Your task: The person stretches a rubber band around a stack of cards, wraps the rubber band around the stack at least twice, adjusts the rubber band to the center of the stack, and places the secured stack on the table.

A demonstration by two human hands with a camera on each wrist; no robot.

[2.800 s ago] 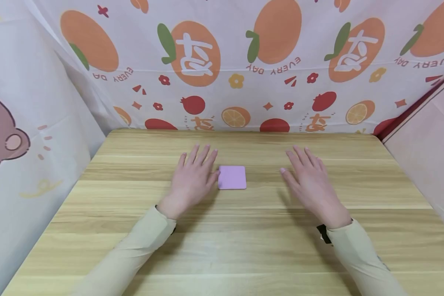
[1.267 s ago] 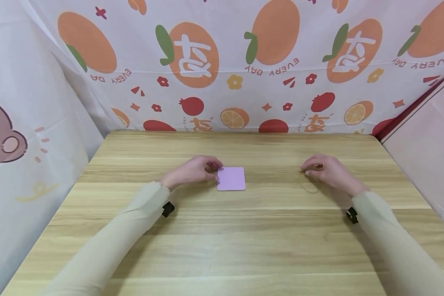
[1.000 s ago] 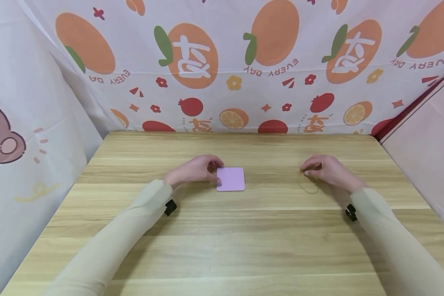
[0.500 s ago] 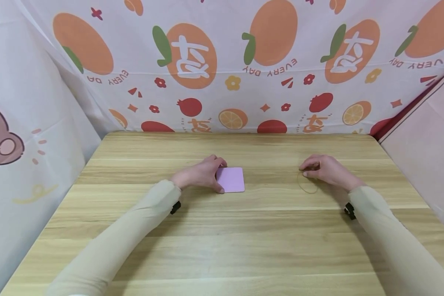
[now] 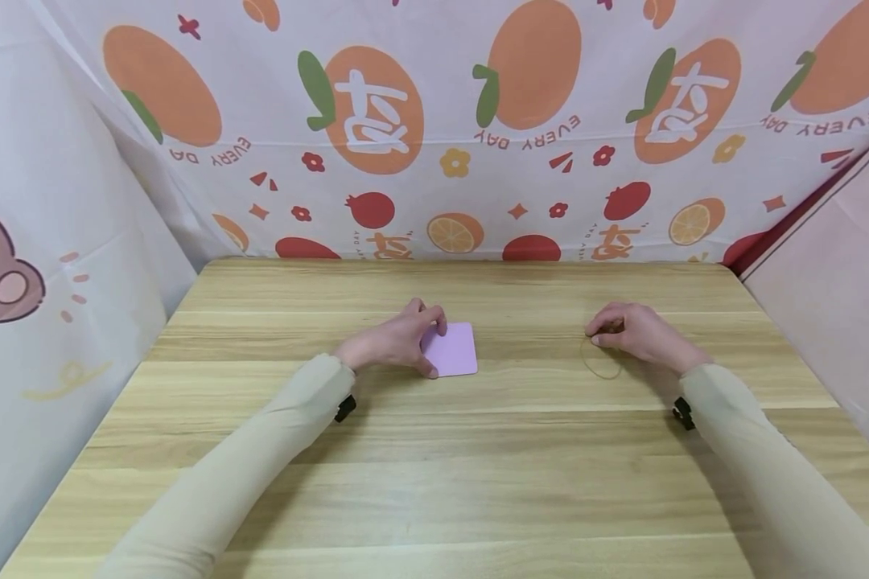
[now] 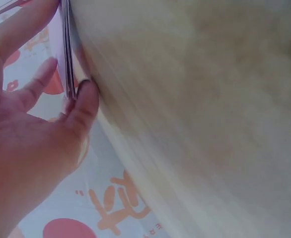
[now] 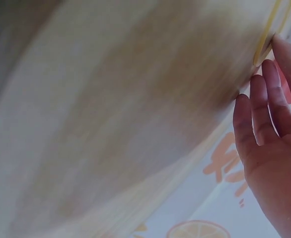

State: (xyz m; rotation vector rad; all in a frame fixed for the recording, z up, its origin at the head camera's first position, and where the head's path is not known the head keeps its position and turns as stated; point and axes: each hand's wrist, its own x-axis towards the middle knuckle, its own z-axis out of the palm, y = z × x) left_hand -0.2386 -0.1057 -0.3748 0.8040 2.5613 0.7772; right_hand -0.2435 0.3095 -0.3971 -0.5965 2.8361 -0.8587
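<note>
A stack of thin purple square cards (image 5: 452,351) sits left of the table's middle; its layered edge shows in the left wrist view. My left hand (image 5: 397,336) grips the stack from the left side. The thumb is at the near left corner, and bent fingers are at the far edge. Well to the right, a thin yellow rubber band (image 5: 603,376) forms a loop against the wood. My right hand (image 5: 640,331) pinches the band at its far left end, fingers bent. In the right wrist view, the band (image 7: 264,37) runs up beside a fingertip.
A wood-grain table (image 5: 434,466) spreads under both hands. Behind its far edge hangs a fruit-print cloth (image 5: 434,129), with a white cloth (image 5: 94,209) at left and a pale pink one (image 5: 833,281) at right. Both wrists carry small black devices.
Both hands have gone from spread flat to curled. The left closed on the card stack, whose far edge shifted slightly just now. The right took the band and drew it slightly left.
</note>
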